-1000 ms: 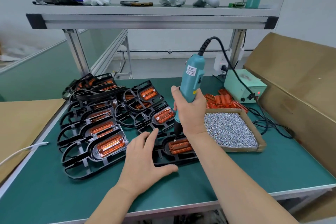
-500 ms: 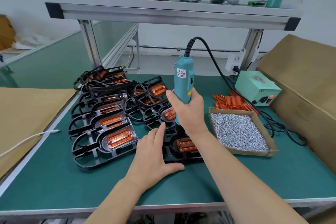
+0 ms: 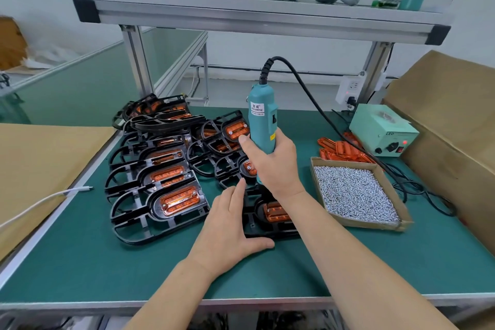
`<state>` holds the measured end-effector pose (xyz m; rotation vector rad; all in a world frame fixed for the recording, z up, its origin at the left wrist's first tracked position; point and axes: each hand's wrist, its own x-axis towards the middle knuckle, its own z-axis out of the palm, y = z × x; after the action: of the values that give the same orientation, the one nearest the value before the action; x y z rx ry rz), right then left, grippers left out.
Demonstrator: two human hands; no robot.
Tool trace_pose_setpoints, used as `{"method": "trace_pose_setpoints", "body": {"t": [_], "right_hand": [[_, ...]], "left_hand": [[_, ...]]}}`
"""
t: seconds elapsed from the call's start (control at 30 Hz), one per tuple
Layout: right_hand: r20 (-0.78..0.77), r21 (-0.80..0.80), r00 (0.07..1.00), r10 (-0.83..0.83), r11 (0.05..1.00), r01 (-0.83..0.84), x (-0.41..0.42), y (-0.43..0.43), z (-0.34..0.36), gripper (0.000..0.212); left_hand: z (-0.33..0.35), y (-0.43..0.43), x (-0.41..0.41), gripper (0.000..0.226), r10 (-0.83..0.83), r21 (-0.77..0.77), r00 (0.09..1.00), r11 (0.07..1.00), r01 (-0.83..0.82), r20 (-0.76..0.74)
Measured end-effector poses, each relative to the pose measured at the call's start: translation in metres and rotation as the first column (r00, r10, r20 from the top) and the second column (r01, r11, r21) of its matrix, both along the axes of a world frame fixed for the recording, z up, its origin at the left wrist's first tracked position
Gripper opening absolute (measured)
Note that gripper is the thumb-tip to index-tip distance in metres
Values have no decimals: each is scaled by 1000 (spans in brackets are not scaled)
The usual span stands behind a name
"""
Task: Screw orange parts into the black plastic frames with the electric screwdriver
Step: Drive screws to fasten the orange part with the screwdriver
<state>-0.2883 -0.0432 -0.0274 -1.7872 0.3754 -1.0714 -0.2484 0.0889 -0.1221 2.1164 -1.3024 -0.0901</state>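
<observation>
All fingers (image 3: 282, 142) of the right hand (image 3: 276, 166) are curling tightly round the lower body of the electric screwdriver (image 3: 261, 120), which is standing almost upright just to the left of the cardboard tray (image 3: 375, 226); its tip is hiding behind the hand, so whether it is touching anything cannot be told. The fingers (image 3: 238, 193) of the left hand (image 3: 230, 225) are lying straight and close together, pressing flat on the left end of a black frame (image 3: 251, 225), with the thumb stretching along the near edge. This frame is lying on the green table (image 3: 134, 262) directly left of the tray, and an orange part (image 3: 274, 212) is sitting in its middle. Inside the tray many small silver screws (image 3: 351, 190) are lying in a heap. Just behind the tray loose orange pieces (image 3: 340, 151) are piling up, and behind those a pale green power box (image 3: 383, 134) is showing a red light. A black cable (image 3: 308, 94) is running from the top of the screwdriver toward this box. Farther left of the tray, other black frames (image 3: 160, 195) with orange inserts are overlapping each other in rows.
</observation>
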Motion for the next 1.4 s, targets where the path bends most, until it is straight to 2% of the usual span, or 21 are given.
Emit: {"method": "trace_pose_setpoints", "body": {"t": [0.17, 0.5, 0.73, 1.0, 1.2, 1.4], "right_hand": [[-42, 3, 997, 61, 998, -61, -1, 1, 0, 19], [-11, 12, 996, 87, 996, -87, -2, 2, -3, 16], [12, 109, 993, 118, 987, -118, -3, -3, -8, 20], [-13, 131, 994, 113, 985, -110, -2, -2, -7, 20], [34, 136, 990, 138, 981, -141, -14, 0, -3, 19], [165, 192, 981, 100, 973, -131, -21, -5, 27, 19]], "left_hand": [[1, 0, 0, 130, 8, -2, 1000, 1000, -8, -13], [3, -1, 0, 130, 6, -30, 999, 1000, -8, -43], [0, -2, 2, 132, 21, -21, 998, 1000, -22, -55], [1, -1, 1, 131, 25, -15, 998, 1000, -26, -61], [2, -1, 1, 131, 18, -11, 998, 1000, -19, -58], [2, 0, 0, 133, 19, -17, 998, 1000, -20, -59]]}}
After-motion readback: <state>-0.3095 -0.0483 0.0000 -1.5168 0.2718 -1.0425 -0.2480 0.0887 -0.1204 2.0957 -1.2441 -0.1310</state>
